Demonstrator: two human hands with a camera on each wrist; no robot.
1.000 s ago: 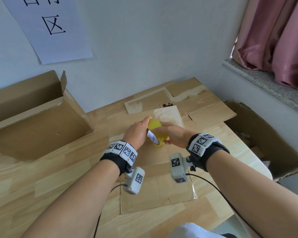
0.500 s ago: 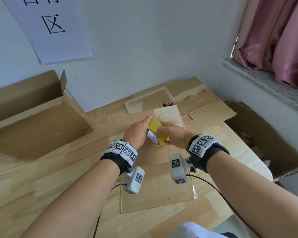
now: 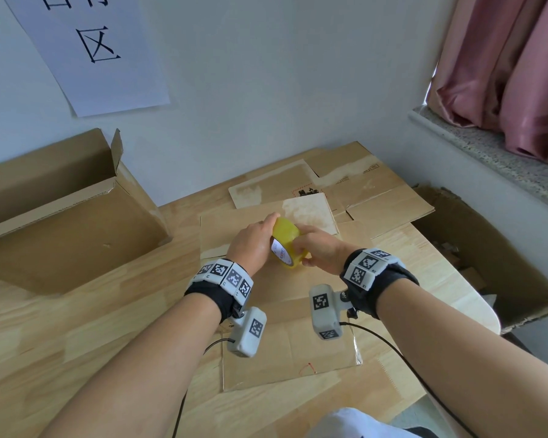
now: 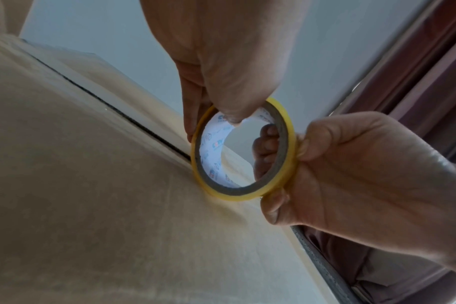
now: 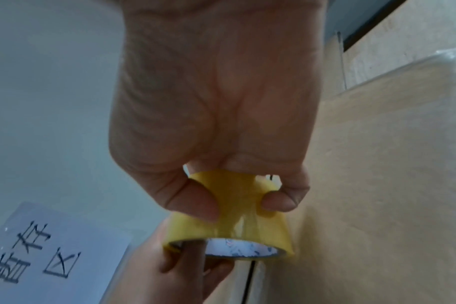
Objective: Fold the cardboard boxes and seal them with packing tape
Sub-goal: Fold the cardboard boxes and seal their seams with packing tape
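Yellow tape roll [image 3: 287, 241] held just above the flattened cardboard [image 3: 290, 349] mid-bench [image 3: 76, 327], open box [image 3: 70, 229] well to the left. Left hand [image 3: 253, 241] curled round the roll, thumb hooked inside the core. Right hand [image 3: 318, 250] pinching the peeled free end between thumb and fingertips [image 5: 278, 200]. Probably light and rigid as a ring; film thin, sticky, prone to creasing or folding onto itself. Best gripped at the core and pulled by the end, evenly.
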